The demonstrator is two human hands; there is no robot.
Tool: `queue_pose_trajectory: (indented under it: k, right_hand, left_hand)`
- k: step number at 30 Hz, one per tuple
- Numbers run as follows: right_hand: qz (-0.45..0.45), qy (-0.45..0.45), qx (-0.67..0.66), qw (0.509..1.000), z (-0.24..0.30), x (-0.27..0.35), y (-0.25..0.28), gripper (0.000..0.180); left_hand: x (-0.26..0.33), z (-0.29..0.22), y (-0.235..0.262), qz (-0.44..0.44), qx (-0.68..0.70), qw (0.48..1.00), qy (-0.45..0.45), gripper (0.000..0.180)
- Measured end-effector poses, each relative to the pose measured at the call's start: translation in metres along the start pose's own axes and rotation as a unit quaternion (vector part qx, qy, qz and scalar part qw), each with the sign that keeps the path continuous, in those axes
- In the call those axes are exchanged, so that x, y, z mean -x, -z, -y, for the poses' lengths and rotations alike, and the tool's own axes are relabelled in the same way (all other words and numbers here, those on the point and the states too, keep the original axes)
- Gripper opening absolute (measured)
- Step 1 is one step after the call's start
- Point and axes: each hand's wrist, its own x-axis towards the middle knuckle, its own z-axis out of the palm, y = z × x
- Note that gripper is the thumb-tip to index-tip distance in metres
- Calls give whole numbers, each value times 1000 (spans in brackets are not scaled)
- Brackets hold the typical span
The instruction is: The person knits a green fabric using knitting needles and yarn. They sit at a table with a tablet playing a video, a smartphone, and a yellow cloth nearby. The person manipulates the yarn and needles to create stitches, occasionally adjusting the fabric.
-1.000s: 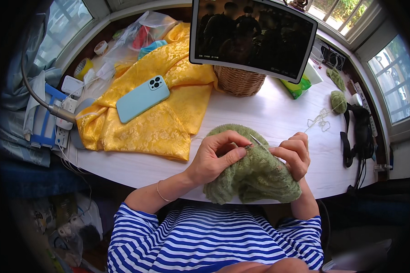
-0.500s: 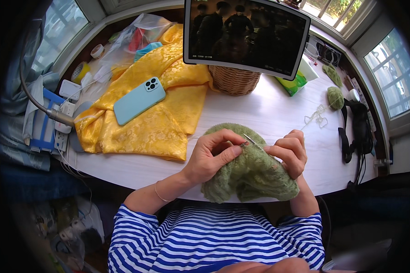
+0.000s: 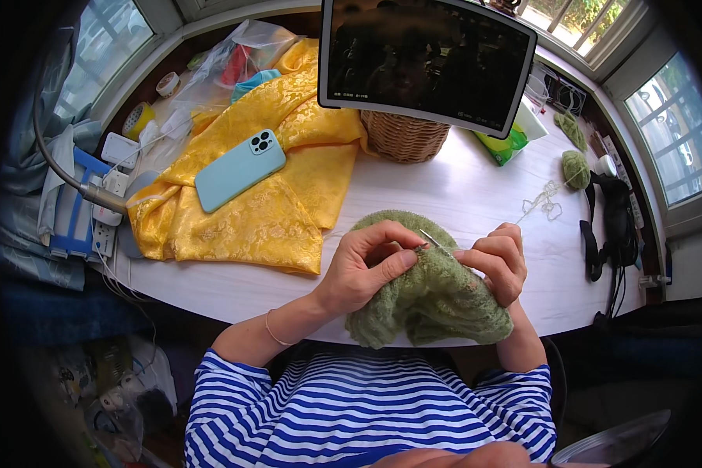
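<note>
A piece of green fuzzy knitting (image 3: 437,300) hangs between my hands at the table's near edge. My left hand (image 3: 363,269) pinches its upper edge, thumb and forefinger close to the stitches. A thin metal knitting needle (image 3: 434,240) slants across the top of the fabric; my right hand (image 3: 498,261) is closed round its right end. From the right hand a pale green strand of yarn (image 3: 529,209) runs to a loose tangle on the table and on towards a green ball of yarn (image 3: 576,169). The fingers hide the other needle parts.
On the left, a light blue phone (image 3: 240,171) lies on yellow patterned cloth (image 3: 265,234). A tablet (image 3: 425,66) leans on a wicker basket (image 3: 405,139) at the back, near a green tissue pack (image 3: 503,147). Black straps (image 3: 603,222) lie right; a lamp's neck (image 3: 101,199) reaches in left.
Both hands keep almost the same place and grip on the knitting. The whole view has shifted very slightly, and the tablet's picture has become darker.
</note>
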Motion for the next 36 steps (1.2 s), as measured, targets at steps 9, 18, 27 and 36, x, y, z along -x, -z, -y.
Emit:
queue_pose_trajectory:
  k: [9,18,27,36]
  right_hand:
    - [5,-3,-6,1000,1,0,1,31]
    - [4,-3,-4,1000,2,-1,1,30]
    - [3,1,-5,1000,1,-1,1,30]
    - [0,1,-7,1000,0,-1,1,29]
  left_hand:
    - [0,0,-1,-2,-5,1000,-4,14]
    - [0,-1,-1,1,0,1000,3,14]
    - [0,-2,-1,0,-5,1000,0,15]
    - [0,-2,0,1,-5,1000,-1,15]
